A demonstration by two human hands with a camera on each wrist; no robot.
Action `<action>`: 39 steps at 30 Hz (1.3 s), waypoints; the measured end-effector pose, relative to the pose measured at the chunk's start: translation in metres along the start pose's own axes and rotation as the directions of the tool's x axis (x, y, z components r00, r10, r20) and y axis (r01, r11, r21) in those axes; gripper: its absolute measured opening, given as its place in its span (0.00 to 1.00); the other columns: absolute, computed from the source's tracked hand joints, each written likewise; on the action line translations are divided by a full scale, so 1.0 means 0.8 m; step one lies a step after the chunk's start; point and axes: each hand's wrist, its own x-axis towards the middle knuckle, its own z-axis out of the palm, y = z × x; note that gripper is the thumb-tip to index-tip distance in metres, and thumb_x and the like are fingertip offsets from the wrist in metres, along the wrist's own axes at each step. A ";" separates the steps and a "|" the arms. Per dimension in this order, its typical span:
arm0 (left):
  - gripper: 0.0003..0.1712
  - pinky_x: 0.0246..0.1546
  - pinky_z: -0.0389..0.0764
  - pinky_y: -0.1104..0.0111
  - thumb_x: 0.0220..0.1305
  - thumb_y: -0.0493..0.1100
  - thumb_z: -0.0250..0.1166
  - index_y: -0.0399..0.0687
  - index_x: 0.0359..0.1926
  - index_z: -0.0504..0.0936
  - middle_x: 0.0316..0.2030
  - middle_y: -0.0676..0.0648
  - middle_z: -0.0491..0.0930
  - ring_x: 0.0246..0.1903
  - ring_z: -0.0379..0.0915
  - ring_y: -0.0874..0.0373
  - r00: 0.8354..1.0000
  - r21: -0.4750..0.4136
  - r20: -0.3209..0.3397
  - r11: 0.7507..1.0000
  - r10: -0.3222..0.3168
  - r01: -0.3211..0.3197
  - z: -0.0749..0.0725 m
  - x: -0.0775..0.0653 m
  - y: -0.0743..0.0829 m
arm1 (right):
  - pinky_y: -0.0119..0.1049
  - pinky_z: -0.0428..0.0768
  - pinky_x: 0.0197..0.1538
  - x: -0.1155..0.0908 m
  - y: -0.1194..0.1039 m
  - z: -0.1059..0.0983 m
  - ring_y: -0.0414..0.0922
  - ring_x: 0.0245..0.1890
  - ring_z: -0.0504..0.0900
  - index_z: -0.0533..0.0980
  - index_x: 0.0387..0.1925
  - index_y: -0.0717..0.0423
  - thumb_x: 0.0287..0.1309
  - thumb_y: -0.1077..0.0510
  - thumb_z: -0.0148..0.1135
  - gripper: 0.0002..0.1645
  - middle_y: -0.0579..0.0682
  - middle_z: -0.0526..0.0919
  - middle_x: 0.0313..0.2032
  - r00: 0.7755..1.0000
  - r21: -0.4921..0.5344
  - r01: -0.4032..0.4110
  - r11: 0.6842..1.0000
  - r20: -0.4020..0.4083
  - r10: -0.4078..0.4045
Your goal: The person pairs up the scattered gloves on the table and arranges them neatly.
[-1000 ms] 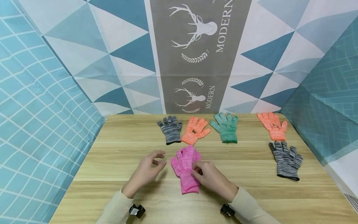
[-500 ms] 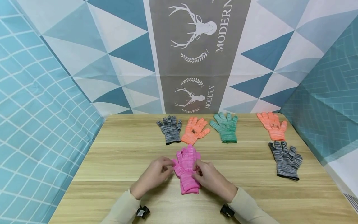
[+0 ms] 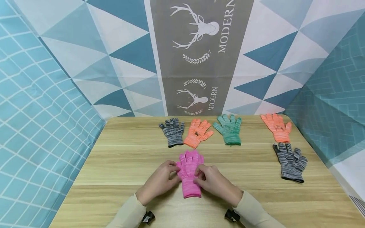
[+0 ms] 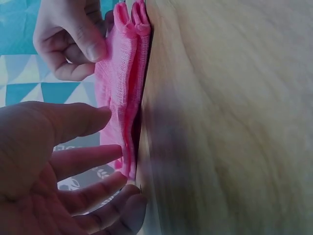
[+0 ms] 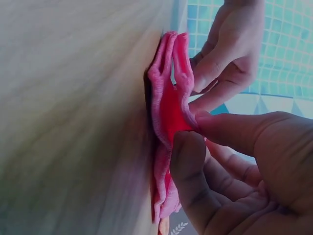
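Two pink gloves (image 3: 189,172) in a pile, low in the middle of the bench (image 3: 119,158). Just now, cuffs (image 3: 191,192) lined up better: one cuff edge to see from the head view, not two like half a second ago. Likely means a neater pile. Left hand (image 3: 159,183) with fingers loose and apart, tips touching the pink left side, no clear grip to see; a second ago, off the gloves. Right hand (image 3: 216,182) pinching the right edge with thumb and finger, same as before. Green glove (image 3: 230,129) farther back, not moved.
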 end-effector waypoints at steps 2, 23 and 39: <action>0.19 0.60 0.79 0.51 0.61 0.42 0.73 0.37 0.51 0.88 0.54 0.37 0.81 0.55 0.79 0.43 1.000 0.010 0.013 1.000 -0.018 0.018 0.000 -0.001 0.002 | 0.28 0.77 0.26 0.000 0.000 0.001 0.29 0.22 0.73 0.78 0.36 0.52 0.62 0.61 0.71 0.07 0.38 0.79 0.24 1.000 -0.005 -0.004 1.000 0.013 0.004; 0.30 0.50 0.83 0.50 0.57 0.58 0.76 0.43 0.53 0.86 0.57 0.40 0.78 0.54 0.77 0.44 0.989 0.108 0.032 0.984 -0.146 0.141 0.009 0.000 0.018 | 0.28 0.77 0.27 0.003 0.007 -0.007 0.32 0.24 0.73 0.79 0.33 0.55 0.59 0.68 0.65 0.06 0.41 0.79 0.25 0.999 -0.022 -0.040 0.999 0.024 0.041; 0.42 0.38 0.85 0.51 0.46 0.66 0.78 0.40 0.53 0.83 0.56 0.40 0.77 0.51 0.75 0.44 0.979 0.189 0.023 0.963 -0.201 0.193 0.021 0.002 0.029 | 0.29 0.77 0.29 0.005 0.010 -0.011 0.34 0.26 0.73 0.80 0.31 0.55 0.58 0.68 0.67 0.05 0.41 0.78 0.26 0.993 -0.050 -0.046 0.998 0.104 0.051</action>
